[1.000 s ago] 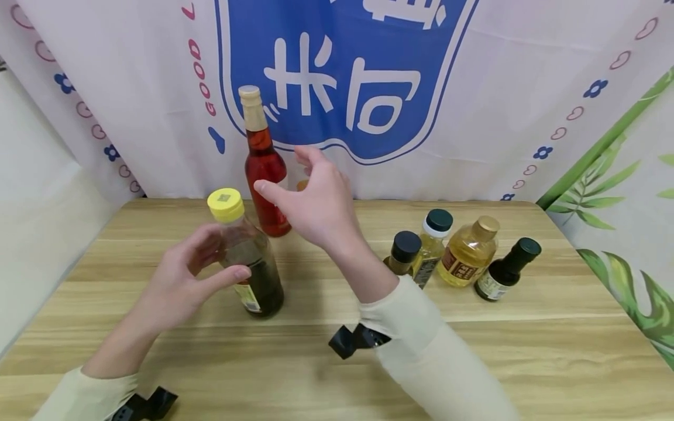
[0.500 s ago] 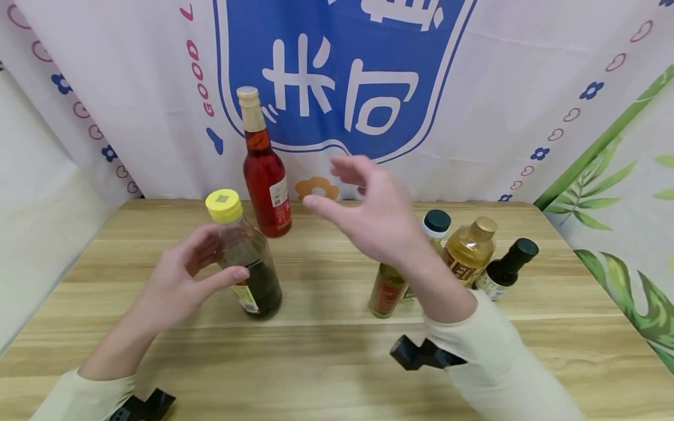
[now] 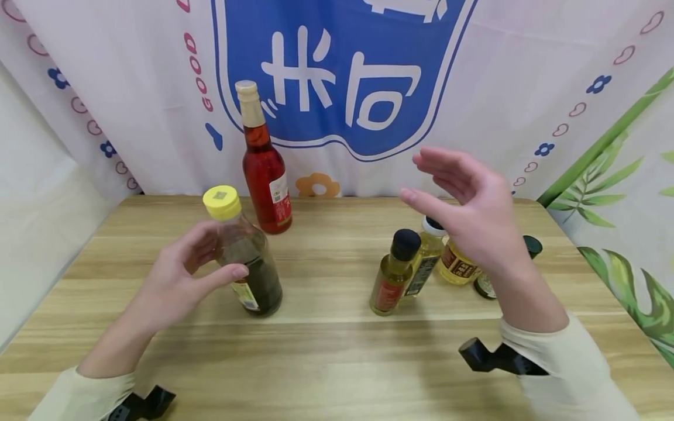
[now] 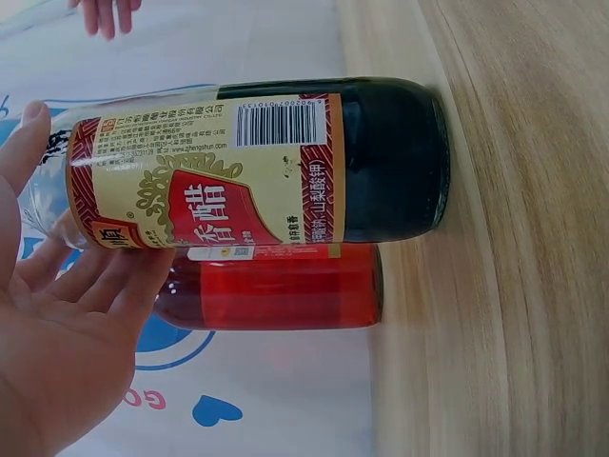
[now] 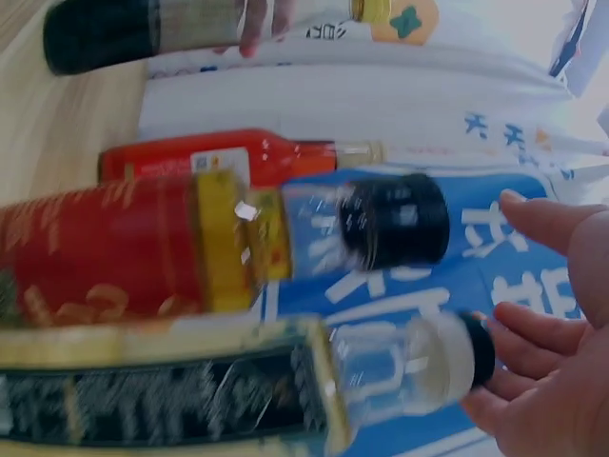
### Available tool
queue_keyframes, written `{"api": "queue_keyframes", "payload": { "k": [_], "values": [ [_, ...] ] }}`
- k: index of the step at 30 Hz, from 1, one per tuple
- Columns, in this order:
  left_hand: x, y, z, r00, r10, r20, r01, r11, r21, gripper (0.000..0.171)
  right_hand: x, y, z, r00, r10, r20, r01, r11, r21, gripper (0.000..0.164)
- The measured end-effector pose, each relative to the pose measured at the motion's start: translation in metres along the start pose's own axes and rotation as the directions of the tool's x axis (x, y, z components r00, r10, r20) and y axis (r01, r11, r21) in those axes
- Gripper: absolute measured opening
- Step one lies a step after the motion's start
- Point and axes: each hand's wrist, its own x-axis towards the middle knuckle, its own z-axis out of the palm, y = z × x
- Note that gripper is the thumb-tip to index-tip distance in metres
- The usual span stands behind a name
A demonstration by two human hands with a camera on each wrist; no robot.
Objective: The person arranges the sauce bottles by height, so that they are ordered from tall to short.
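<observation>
A vinegar bottle (image 3: 247,269) with a yellow cap stands upright on the table. My left hand (image 3: 181,278) is cupped at its side, thumb in front and fingertips behind the glass; in the left wrist view the vinegar label (image 4: 205,181) faces the camera. My right hand (image 3: 479,216) hovers over the bottle group at right, fingers spread from the thumb and holding nothing. Below it are a black-capped oil bottle (image 3: 392,280), a white-collared oil bottle (image 3: 425,263) and a yellow oil bottle (image 3: 455,266), partly hidden. In the right wrist view, fingertips overlap the white-collared cap (image 5: 452,357).
A tall red bottle (image 3: 267,181) stands behind the vinegar, near the back edge. A small dark bottle (image 3: 485,286) with a green cap is mostly hidden behind my right wrist. A printed cloth (image 3: 358,169) hangs behind the wooden table (image 3: 326,362).
My right hand has swung rightward from beside the red bottle to above the oil bottles, with nothing in it. My left hand stays at the vinegar bottle.
</observation>
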Motion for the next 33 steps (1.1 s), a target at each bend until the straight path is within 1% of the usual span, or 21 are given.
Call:
{"api": "queue_keyframes", "payload": {
  "k": [3,9,11,14,17,21,24,27,29,33],
  "values": [
    [0.0,0.0,0.0,1.0,-0.001,0.002,0.001,1.0,-0.002,0.056,-0.007,0.013,-0.007,1.0,-0.006,0.012,0.005,0.999,0.053,0.057],
    [0.001,0.001,0.0,1.0,-0.005,0.005,0.005,1.0,-0.016,0.057,-0.022,0.048,-0.019,0.996,0.018,0.087,-0.034,0.981,0.193,0.059],
    [0.001,0.002,0.0,1.0,-0.004,0.006,0.004,1.0,-0.021,0.058,-0.025,0.061,-0.02,0.992,0.004,0.124,-0.033,0.97,0.24,0.061],
    [0.0,0.002,-0.001,1.0,-0.002,0.008,0.002,1.0,-0.023,0.059,-0.029,0.08,-0.02,0.983,-0.038,0.179,-0.02,0.95,0.312,0.063],
    [0.0,0.002,-0.001,1.0,-0.008,0.01,0.008,1.0,-0.024,0.058,-0.031,0.095,-0.019,0.972,-0.06,0.226,-0.025,0.933,0.358,0.059],
    [-0.001,0.002,-0.002,1.0,-0.019,0.013,0.019,1.0,-0.022,0.058,-0.033,0.108,-0.018,0.964,-0.045,0.263,-0.052,0.935,0.35,0.052],
    [-0.001,0.002,-0.002,1.0,-0.029,0.011,0.029,0.999,-0.015,0.059,-0.035,0.115,-0.017,0.959,-0.033,0.283,-0.064,0.943,0.327,0.055],
    [-0.001,0.003,-0.003,1.0,-0.027,0.009,0.027,1.0,-0.016,0.059,-0.037,0.12,-0.017,0.959,-0.011,0.284,-0.074,0.955,0.287,0.056],
    [-0.001,0.003,-0.002,1.0,-0.021,0.007,0.021,1.0,-0.021,0.058,-0.039,0.123,-0.017,0.96,0.008,0.28,-0.085,0.961,0.263,0.053],
    [-0.001,0.004,-0.001,1.0,-0.01,0.011,0.01,0.999,-0.037,0.057,-0.043,0.126,-0.02,0.959,0.03,0.281,-0.1,0.966,0.238,0.049]
  ]
}}
